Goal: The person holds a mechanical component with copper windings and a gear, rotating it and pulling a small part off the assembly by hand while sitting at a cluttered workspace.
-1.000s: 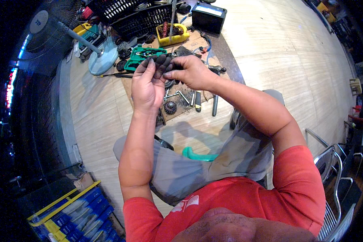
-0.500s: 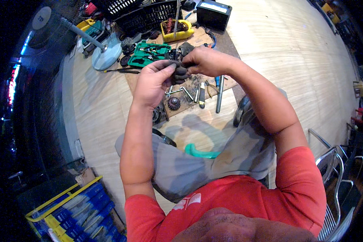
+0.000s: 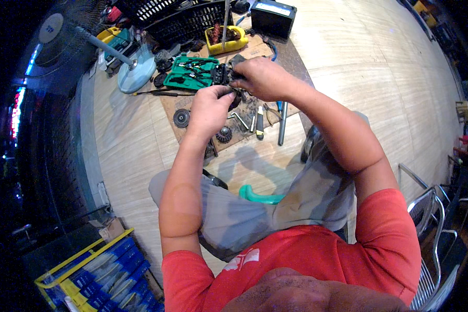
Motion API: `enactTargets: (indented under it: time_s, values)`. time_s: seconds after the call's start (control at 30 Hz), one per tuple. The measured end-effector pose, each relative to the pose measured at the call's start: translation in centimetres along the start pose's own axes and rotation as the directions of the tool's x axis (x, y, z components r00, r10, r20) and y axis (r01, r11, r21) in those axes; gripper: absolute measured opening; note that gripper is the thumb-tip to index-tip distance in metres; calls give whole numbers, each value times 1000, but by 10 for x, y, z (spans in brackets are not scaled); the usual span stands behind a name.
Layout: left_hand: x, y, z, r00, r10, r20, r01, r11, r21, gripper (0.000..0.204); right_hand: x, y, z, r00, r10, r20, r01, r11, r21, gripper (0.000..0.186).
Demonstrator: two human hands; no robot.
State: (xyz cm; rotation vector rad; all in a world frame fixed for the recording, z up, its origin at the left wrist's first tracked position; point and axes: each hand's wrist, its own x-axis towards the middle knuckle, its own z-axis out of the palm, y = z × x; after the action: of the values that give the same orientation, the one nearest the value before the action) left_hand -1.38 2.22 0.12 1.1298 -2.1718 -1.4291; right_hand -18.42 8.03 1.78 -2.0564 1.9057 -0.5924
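Note:
My left hand (image 3: 209,110) is closed at the middle of the cardboard mat (image 3: 177,136), its thumb and fingertips on something small and dark. Just above and right of it, my right hand (image 3: 262,78) has its fingers curled at a black mechanical part (image 3: 221,74); what exactly they grip is hidden. Behind them lies an open green tool case (image 3: 184,73) with pliers. On the mat are a round black disc (image 3: 181,118), a toothed gear (image 3: 224,135), bent hex keys (image 3: 238,120), a yellow-and-black cutter (image 3: 260,124) and a metal bar (image 3: 283,127).
At the back stand black crates (image 3: 169,23), a yellow jug tray (image 3: 224,41) and a black battery (image 3: 273,20). A pedestal fan (image 3: 135,73) is at left, blue bins (image 3: 101,270) at lower left, metal chairs (image 3: 426,218) at right. A green curved object (image 3: 260,195) lies between my legs.
My hands were together over a small dark piece. My right hand has since moved up and right, my left hand has turned and shifted right, uncovering the round disc on the mat.

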Motion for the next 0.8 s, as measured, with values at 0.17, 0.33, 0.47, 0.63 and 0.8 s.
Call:
enactTargets:
  time_s: [0.17,0.33,0.47,0.63,0.8]
  values:
    - [1,-3,6,987,52,-151,-34,992,125,26,-1,-4,10,992,86,-90,-75,990,121,24]
    - [3,-4,9,911,139,-387,-98,987,124,27,2,-4,30,965,227,-131,-150,887,436,27]
    - [10,-13,10,917,45,-395,-198,913,-355,28,4,-10,42,967,240,-86,-133,763,632,27]
    - [4,3,11,928,22,-371,-248,780,-575,24,4,-10,47,980,198,6,-135,647,750,23]
    - [9,-4,3,946,-17,-324,-229,674,-702,16,3,-14,44,983,185,4,-126,650,749,26]
